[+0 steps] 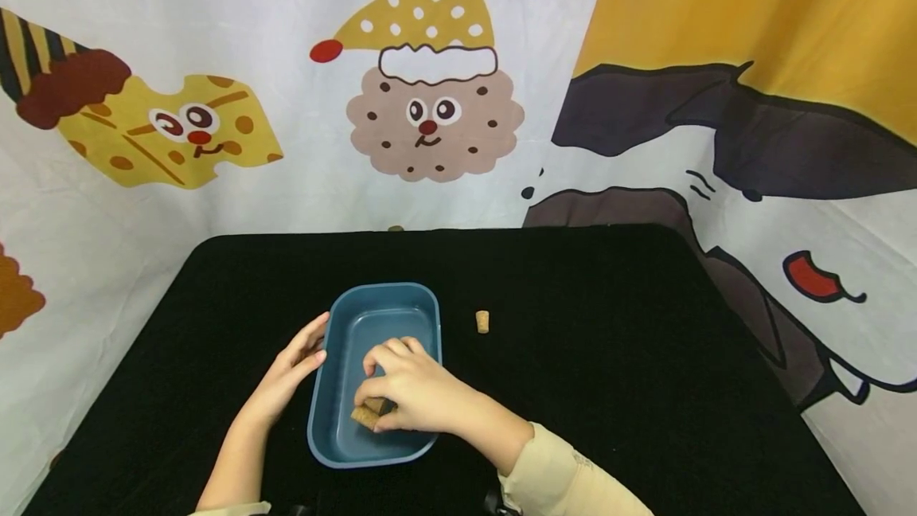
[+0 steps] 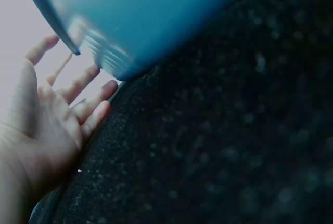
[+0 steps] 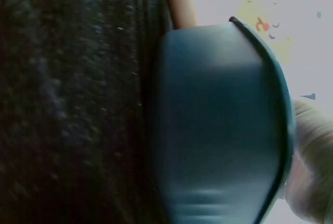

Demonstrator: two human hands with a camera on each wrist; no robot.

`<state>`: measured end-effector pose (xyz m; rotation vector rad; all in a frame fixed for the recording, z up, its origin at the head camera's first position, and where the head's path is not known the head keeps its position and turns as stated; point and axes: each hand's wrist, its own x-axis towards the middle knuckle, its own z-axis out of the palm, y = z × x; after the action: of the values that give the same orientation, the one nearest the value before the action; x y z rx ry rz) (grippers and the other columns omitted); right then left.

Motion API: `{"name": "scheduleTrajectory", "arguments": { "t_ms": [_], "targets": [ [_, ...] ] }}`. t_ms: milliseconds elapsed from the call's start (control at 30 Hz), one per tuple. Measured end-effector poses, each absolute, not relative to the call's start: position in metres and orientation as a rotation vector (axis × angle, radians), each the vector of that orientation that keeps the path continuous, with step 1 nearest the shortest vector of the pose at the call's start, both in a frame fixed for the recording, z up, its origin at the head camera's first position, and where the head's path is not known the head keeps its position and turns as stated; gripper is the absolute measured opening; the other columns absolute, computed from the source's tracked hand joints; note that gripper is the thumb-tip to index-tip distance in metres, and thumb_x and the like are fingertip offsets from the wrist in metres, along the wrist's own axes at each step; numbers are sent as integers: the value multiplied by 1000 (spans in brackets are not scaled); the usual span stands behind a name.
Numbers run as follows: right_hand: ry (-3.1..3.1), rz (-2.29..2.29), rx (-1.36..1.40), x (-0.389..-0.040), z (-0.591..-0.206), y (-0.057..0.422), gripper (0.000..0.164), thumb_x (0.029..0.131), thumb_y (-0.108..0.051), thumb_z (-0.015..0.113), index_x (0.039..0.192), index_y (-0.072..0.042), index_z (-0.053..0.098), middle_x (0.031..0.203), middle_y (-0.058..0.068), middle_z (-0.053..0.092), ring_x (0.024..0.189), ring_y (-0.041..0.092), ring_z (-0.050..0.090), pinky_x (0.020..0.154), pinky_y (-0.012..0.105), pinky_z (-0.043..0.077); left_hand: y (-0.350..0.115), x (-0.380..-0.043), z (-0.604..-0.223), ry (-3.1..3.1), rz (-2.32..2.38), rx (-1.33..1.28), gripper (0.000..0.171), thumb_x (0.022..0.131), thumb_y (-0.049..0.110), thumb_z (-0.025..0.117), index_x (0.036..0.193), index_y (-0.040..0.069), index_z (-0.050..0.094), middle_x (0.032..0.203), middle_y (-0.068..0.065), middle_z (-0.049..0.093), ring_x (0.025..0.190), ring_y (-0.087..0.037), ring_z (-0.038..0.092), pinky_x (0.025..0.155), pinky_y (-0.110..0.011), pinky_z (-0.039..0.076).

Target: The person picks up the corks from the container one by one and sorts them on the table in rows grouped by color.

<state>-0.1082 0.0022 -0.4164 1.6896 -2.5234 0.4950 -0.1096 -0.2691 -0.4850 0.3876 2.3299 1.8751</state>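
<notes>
A blue rectangular bin [image 1: 333, 440] stands on the black table. My left hand [image 1: 286, 377] is at its left side, fingers extended and fingertips right at the rim; the left wrist view shows those fingers [image 2: 83, 83] spread against the outer wall. My right hand [image 1: 419, 388] reaches down inside the bin from the right, fingers curled, thumb and a fingertip pinching a tan cork [image 1: 365, 418]. Another piece of cork [image 1: 376, 404] shows just behind it, partly covered by the hand. From the right wrist, the bin wall [image 3: 218, 109] hides the fingertips.
One more cork [image 1: 483, 322] stands on the black tabletop [image 1: 587, 357], a short way right of the bin. Behind the table hangs a white curtain [image 1: 286, 205] with cartoon prints.
</notes>
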Motion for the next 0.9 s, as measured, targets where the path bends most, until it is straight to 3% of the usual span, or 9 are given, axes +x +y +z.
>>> {"name": "scheduleTrajectory", "arguments": {
  "t_ms": [667,900],
  "targets": [
    [-2526,707,1381,-120,-395,48,34,74,-39,81,105,-28,70,117,-4,47,115,16,40,103,41,29,-268,-109,-486,2365,1870,378,55,100,15,47,152,16,26,148,-19,35,120,-6,47,92,-25,42],
    [-2520,764,1272,-128,-396,67,34,74,-36,82,104,-27,70,115,-3,47,114,17,40,99,43,32,-268,-108,-486,2363,1881,389,55,100,13,47,151,15,27,147,-19,36,120,-6,47,92,-25,42]
  ]
}}
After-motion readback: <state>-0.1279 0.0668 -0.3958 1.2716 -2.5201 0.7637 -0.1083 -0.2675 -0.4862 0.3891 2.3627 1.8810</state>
